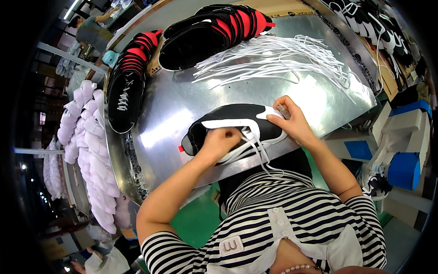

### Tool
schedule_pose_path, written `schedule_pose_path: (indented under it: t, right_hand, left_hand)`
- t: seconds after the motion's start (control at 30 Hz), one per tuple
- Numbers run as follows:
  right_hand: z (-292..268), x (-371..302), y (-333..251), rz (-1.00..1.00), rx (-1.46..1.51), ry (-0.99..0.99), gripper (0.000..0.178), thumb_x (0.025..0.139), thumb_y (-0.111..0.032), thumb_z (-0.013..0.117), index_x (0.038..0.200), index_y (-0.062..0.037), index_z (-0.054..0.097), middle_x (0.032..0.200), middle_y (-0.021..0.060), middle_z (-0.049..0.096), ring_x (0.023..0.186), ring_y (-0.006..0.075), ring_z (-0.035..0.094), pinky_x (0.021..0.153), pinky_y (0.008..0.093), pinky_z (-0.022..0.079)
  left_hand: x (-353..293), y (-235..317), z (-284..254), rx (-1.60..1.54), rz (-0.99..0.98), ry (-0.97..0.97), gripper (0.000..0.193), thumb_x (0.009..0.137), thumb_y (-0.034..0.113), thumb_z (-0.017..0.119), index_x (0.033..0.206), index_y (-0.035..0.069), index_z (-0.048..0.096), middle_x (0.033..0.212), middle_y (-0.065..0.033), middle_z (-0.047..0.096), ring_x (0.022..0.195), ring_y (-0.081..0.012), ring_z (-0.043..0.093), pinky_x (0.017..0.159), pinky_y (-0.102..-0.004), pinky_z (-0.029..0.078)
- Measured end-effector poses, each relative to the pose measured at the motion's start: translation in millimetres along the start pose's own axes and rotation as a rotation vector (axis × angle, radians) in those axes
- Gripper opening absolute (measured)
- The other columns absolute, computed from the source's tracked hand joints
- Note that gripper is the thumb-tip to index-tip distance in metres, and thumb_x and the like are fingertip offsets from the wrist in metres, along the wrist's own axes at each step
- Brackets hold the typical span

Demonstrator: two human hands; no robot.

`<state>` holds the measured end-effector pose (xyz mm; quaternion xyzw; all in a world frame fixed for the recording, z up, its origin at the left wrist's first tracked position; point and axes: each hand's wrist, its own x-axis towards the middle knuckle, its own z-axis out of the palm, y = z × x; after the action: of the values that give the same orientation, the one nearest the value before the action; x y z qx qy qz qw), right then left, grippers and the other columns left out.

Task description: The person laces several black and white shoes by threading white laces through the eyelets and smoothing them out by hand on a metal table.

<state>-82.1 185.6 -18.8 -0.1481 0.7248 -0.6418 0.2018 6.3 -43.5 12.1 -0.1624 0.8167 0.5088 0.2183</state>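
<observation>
A black and white shoe upper (pixel 235 112) lies on its side on the metal tabletop in front of me, with a red tab at its heel end. My left hand (pixel 222 142) is closed at its opening, fingers curled on the upper beside the laces; the fingertips are partly hidden. White laces (pixel 259 146) loop through the upper and dangle over the table's near edge. At the toe end, my right hand (pixel 292 119) pinches a small brownish-handled tool (pixel 283 110) with a thin tip, and its thumb rests near the white toe piece.
A bundle of loose white laces (pixel 278 59) lies behind the shoe upper. Stacked black and red uppers (pixel 200 43) stand at the back, and another stack (pixel 127 82) is at the left. White pieces (pixel 93 150) hang in rows beyond the table's raised left edge. A person (pixel 93 32) works far left.
</observation>
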Motion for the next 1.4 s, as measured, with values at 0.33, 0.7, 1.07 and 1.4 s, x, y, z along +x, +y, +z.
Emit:
schedule_pose_path:
  t: [0.33, 0.7, 1.07, 1.4]
  right_hand:
    - [-8.5, -9.2, 16.1, 0.058, 0.207, -0.059, 0.034, 0.081, -0.016, 0.077, 0.102, -0.0091, 0.052, 0.091, -0.0015, 0.056, 0.081, 0.0056, 0.050, 0.070, 0.0208, 0.041]
    - [-51.3, -9.1, -5.8, 0.258, 0.195, -0.082, 0.031, 0.084, -0.017, 0.075, 0.102, -0.0113, 0.051, 0.086, -0.0030, 0.053, 0.073, 0.0028, 0.045, 0.060, 0.0193, 0.036]
    - [-66.8, 0.0, 16.7, 0.117, 0.173, -0.104, 0.034, 0.083, -0.029, 0.076, 0.099, -0.0132, 0.050, 0.081, -0.0058, 0.049, 0.071, 0.0024, 0.040, 0.057, 0.0200, 0.028]
    - [-67.3, -4.1, 6.0, -0.276, -0.721, 0.287, 0.022, 0.091, -0.027, 0.064, 0.097, -0.0085, 0.055, 0.090, 0.0089, 0.060, 0.086, 0.0300, 0.060, 0.076, 0.0374, 0.048]
  left_hand:
    - [-2.5, -0.4, 2.8, -0.311, 0.102, -0.087, 0.014, 0.090, 0.010, 0.065, 0.097, -0.002, 0.071, 0.094, -0.0033, 0.068, 0.085, -0.0074, 0.058, 0.078, -0.0232, 0.046]
    - [-52.1, -43.1, -114.0, 0.489, 0.404, 0.879, 0.009, 0.084, 0.004, 0.068, 0.093, 0.002, 0.067, 0.095, -0.0094, 0.065, 0.085, -0.0218, 0.061, 0.077, -0.0324, 0.048]
    - [-112.3, -154.3, -218.0, 0.729, 0.037, 1.176, 0.013, 0.087, 0.012, 0.067, 0.090, -0.001, 0.065, 0.087, -0.0151, 0.064, 0.085, -0.0319, 0.059, 0.078, -0.0411, 0.047]
    - [-49.4, 108.2, -12.1, 0.396, 0.842, 0.243, 0.009, 0.078, -0.002, 0.068, 0.086, 0.000, 0.064, 0.128, -0.0154, 0.058, 0.108, -0.0312, 0.055, 0.091, -0.0377, 0.044]
